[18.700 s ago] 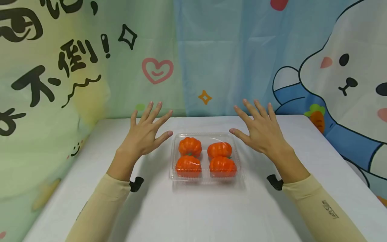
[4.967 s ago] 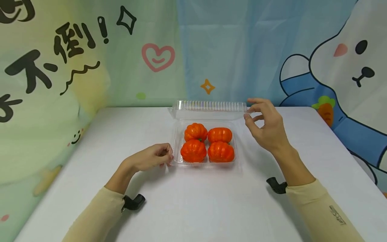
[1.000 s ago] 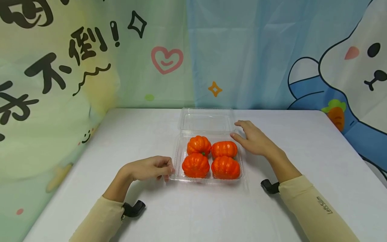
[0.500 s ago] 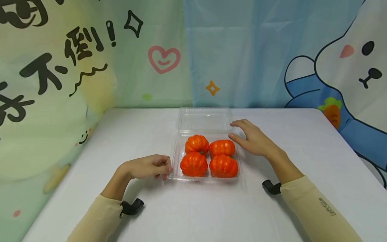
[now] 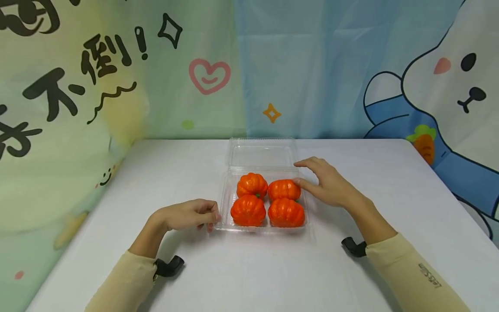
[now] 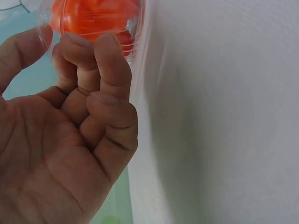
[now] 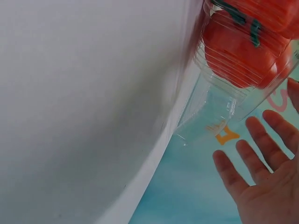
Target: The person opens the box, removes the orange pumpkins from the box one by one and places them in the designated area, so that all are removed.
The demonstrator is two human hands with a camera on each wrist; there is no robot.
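In the head view a clear plastic clamshell container (image 5: pixel 261 229) stands on the table, its lid (image 5: pixel 261 151) folded back flat behind it. Several small orange pumpkins sit inside, among them a front left pumpkin (image 5: pixel 248 210) and a back right pumpkin (image 5: pixel 284 190). My left hand (image 5: pixel 191 214) pinches the container's front left edge; the left wrist view has the thumb and curled fingers on either side of the wall. My right hand (image 5: pixel 329 184) hovers at the right side, fingers extended, its thumb tip overlapping the back right pumpkin. The right wrist view shows the palm (image 7: pixel 275 186) holding nothing.
A white table (image 5: pixel 249 273) lies under the container. Behind it hangs a printed cloth backdrop (image 5: pixel 280 65) with a cartoon bear, a heart and lettering. A black camera mount sits at each wrist, below light sleeves.
The container was closed at first, then the lid swung back and down to the table. Lately my right hand has edged left over the back right pumpkin; my left hand keeps its grip.
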